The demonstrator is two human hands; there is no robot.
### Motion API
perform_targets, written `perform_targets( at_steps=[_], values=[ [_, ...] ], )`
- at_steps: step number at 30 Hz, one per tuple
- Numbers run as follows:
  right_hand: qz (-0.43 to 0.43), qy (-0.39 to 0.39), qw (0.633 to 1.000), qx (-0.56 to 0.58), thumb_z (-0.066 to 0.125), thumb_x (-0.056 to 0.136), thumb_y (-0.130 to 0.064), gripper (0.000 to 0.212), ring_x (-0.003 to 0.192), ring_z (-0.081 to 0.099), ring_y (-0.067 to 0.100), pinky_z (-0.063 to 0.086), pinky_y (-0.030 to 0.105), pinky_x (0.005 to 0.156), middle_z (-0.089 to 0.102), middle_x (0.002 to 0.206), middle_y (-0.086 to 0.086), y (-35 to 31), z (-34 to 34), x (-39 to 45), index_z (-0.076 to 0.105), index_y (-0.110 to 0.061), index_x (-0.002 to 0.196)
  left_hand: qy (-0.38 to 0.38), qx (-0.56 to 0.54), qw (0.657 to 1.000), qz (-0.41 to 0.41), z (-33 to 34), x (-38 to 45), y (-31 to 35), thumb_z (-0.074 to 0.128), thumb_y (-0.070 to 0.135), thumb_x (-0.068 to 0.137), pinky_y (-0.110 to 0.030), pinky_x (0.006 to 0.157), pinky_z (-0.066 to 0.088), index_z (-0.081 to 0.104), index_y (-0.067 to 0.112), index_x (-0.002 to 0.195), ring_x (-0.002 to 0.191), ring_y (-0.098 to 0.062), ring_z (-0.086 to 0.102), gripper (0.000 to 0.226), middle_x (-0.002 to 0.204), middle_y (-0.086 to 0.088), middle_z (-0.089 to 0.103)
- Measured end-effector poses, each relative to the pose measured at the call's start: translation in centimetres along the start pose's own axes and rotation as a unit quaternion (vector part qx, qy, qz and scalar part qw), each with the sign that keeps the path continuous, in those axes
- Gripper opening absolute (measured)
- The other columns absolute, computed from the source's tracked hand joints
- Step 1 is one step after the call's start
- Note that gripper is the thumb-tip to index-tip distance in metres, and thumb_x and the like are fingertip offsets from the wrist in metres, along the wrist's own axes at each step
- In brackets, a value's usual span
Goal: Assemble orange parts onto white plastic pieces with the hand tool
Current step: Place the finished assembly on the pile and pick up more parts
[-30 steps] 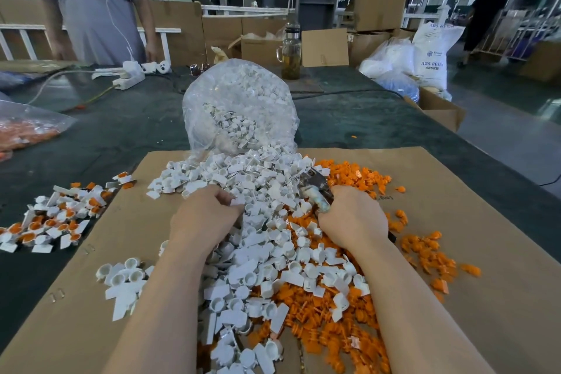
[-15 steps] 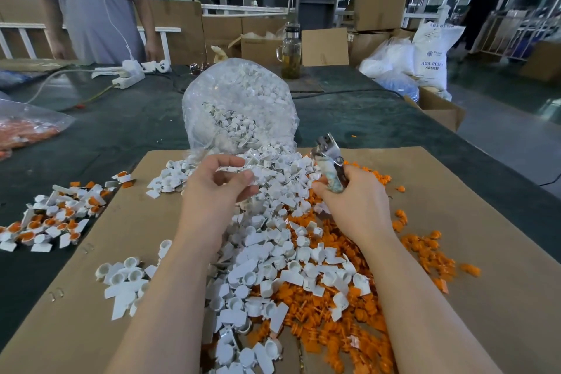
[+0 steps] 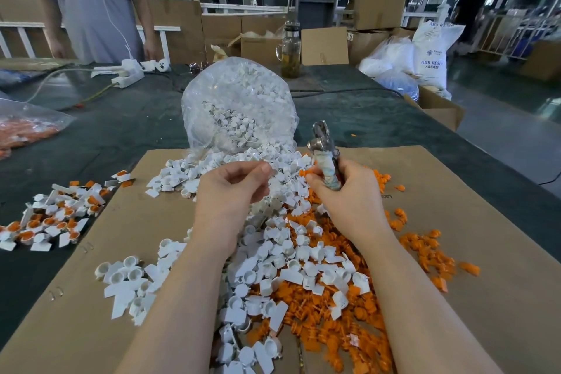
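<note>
Both your hands have lifted off the heap: left hand (image 3: pixel 235 188) pinches a white piece (image 3: pixel 274 184), right hand (image 3: pixel 349 191) grips the hand tool (image 3: pixel 324 158) and an orange part (image 3: pixel 305 174), ready to join mid-frame.

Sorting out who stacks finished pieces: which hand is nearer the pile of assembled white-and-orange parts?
Left. The left hand is raised just right of that pile; the right hand, gripping the tool, is farther right.
</note>
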State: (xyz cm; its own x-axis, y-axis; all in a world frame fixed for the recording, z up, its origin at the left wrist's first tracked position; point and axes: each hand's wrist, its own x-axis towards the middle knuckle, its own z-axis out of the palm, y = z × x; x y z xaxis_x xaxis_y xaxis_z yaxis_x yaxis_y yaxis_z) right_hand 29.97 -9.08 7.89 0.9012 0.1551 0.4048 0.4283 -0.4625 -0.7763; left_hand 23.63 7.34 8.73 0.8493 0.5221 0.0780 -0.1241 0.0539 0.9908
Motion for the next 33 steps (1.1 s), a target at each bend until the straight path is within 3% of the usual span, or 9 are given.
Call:
perform_targets(
  at_steps=[2,5,10,17,25,33],
  values=[
    [-0.007,0.0,1.0,0.012,0.071,0.086,-0.036,0.011,0.073,0.061,0.001,0.052,0.024,0.067,0.065,0.078,-0.016,-0.1,0.1,-0.1,0.066,-0.027,0.091,0.015,0.014,1.0,0.01,0.3,-0.1,-0.1,0.078,0.023,0.082,-0.016,0.058,0.053,0.075,0.021,0.081,0.056,-0.006,0.06,0.004,0.066,0.007,0.071],
    [-0.015,-0.002,1.0,0.018,0.07,0.086,-0.039,0.011,0.07,0.059,-0.004,0.044,0.018,0.06,0.063,0.072,-0.017,-0.3,0.4,-0.3,0.063,-0.031,0.088,0.021,-0.003,1.0,0.002,0.8,-0.4,0.0,0.075,0.02,0.086,-0.015,0.057,0.053,0.073,0.019,0.082,0.062,-0.009,0.07,0.005,0.068,0.005,0.074],
    [-0.037,-0.003,0.999,0.007,0.069,0.087,-0.037,0.015,0.067,0.058,-0.004,0.039,0.013,0.056,0.06,0.069,-0.016,-0.4,0.8,-0.4,0.066,-0.024,0.09,0.001,-0.035,0.999,-0.02,1.5,-1.0,0.5,0.076,0.008,0.083,-0.018,0.058,0.057,0.072,0.013,0.08,0.063,-0.013,0.073,0.006,0.069,-0.002,0.075],
    [-0.058,0.007,0.998,-0.012,0.068,0.087,-0.036,0.017,0.065,0.057,0.003,0.041,0.017,0.057,0.06,0.07,-0.016,-0.6,0.9,-0.6,0.065,-0.02,0.09,-0.011,-0.011,1.0,-0.006,1.8,-1.3,0.6,0.077,0.002,0.082,-0.018,0.057,0.056,0.072,0.006,0.082,0.066,-0.016,0.074,0.006,0.067,-0.005,0.074],
    [-0.073,0.038,0.996,-0.035,0.07,0.087,-0.036,0.018,0.064,0.058,0.006,0.042,0.021,0.054,0.06,0.07,-0.013,-0.9,1.1,-0.6,0.063,-0.019,0.086,0.003,0.052,0.998,0.037,2.2,-1.6,0.5,0.082,0.014,0.078,-0.033,0.073,0.062,0.076,0.017,0.081,0.073,-0.02,0.075,0.007,0.069,0.0,0.075],
    [-0.073,0.034,0.996,-0.029,0.071,0.086,-0.032,0.014,0.07,0.06,0.006,0.05,0.029,0.06,0.058,0.074,-0.019,-0.9,1.0,-0.6,0.06,-0.023,0.087,0.008,0.126,0.987,0.099,2.5,-1.9,0.4,0.083,0.021,0.077,-0.01,0.057,0.048,0.077,0.027,0.076,0.062,0.001,0.067,0.008,0.067,0.013,0.073]
  ],
)
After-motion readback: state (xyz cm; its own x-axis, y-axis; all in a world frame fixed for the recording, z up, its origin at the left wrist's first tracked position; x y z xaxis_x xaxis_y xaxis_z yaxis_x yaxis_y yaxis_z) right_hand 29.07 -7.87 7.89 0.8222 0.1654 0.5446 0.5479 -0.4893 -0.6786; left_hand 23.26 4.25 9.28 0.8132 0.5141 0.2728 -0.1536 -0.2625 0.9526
